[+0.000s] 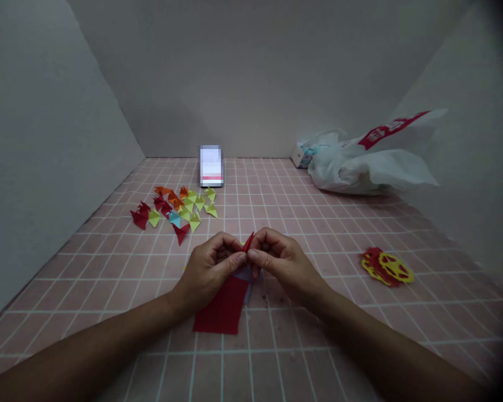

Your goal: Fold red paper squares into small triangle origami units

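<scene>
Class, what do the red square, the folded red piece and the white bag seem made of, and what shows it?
Red square: probably matte paper; flat, straight-edged.
Folded red piece: likely similar matte paper; narrow, pointed tip.
White bag: apparently thin plastic film, perhaps faintly glossy; crumpled, slightly see-through.

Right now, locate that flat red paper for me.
In the head view, the flat red paper lies low, just left of centre, partly hidden by the left hand.

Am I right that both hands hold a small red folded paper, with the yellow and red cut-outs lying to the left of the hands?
Not quite: the head view shows the yellow and red cut-outs to the right; the left hand and right hand do hold the small red folded paper.
</scene>
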{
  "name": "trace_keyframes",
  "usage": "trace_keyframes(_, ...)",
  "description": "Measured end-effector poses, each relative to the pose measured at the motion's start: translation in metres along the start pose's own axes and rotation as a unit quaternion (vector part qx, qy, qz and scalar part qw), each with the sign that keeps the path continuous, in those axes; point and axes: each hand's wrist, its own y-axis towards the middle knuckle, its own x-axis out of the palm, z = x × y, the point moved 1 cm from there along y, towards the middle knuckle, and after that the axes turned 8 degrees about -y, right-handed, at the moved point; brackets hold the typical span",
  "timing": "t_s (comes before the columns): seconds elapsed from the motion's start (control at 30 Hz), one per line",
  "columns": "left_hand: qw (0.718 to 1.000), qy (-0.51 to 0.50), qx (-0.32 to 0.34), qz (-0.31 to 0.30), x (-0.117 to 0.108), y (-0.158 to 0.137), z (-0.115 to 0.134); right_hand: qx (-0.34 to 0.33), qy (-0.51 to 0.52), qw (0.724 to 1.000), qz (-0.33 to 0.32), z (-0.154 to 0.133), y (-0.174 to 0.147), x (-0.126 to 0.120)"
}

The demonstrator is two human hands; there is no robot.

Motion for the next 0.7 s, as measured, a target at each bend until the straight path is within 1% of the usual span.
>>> trace_keyframes(0.1, 1.0, 0.026, 0.015, -0.003, -0.0007, -0.0006, -0.0001, 0.004, -0.016, 1.0, -0.003, -0.0004, 0.0, 0.0012)
trace_keyframes(0.17, 0.996, 0.077, 0.035, -0.002, -0.0012, -0.0019, 0.0013, 0.007, -0.029, 1.0, -0.002, -0.0002, -0.0002, 0.0024)
trace_keyframes(0.27, 0.983, 0.166, 0.075, 0.006, -0.0014, -0.0043, 0.0048, 0.003, -0.052, 0.999, 0.001, 0.0007, -0.0013, 0.0045)
trace_keyframes(0.33, 0.977, 0.192, 0.09, 0.011, -0.001, -0.0053, 0.0066, -0.008, -0.078, 0.997, 0.005, 0.001, -0.0021, 0.0056)
trace_keyframes(0.47, 0.978, 0.192, 0.082, 0.013, 0.0001, -0.0041, 0.0069, -0.015, -0.131, 0.991, 0.035, 0.0019, -0.0026, 0.0059)
trace_keyframes(0.57, 0.973, 0.205, 0.104, 0.033, 0.0001, -0.0021, 0.0059, -0.015, -0.146, 0.988, 0.043, 0.003, -0.0023, 0.0054)
trace_keyframes(0.63, 0.979, 0.175, 0.092, 0.041, 0.0006, -0.0015, 0.0043, -0.025, -0.166, 0.985, 0.044, 0.0037, -0.0027, 0.005)
trace_keyframes(0.7, 0.993, 0.101, 0.047, 0.033, 0.0022, -0.0016, 0.0023, -0.042, -0.198, 0.978, 0.047, 0.0041, -0.0037, 0.0046)
